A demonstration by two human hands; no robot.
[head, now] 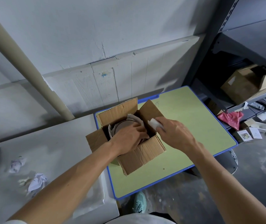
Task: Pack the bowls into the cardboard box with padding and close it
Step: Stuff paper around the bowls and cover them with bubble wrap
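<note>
Both forearms (74, 178) reached up from the bottom of the frame to the cardboard box (143, 156), which sat at centre on the green table (193, 126). The left hand (129, 136) was down inside it, fingers laid fairly straight across the brown bowl (124, 125), pressing and apparently gripping nothing. The right hand (172, 133) hovered at the box's right wall, fingers pinched on a white wad (154, 124). My call: the wad belonged in the gap between bowl and right wall, so the left hand should hold the bowl centred while the wad was pushed down firmly, not left riding high. Paper lining (133, 118) already ringed the bowl toward the upper side. The box stood mouth-up with its flaps splayed, set diagonally and looking near-square. The bowl lay flat, axis upright; rim-up or base-up, I couldn't tell. Spare crumpled sheets (37, 181) lay lower left.
</note>
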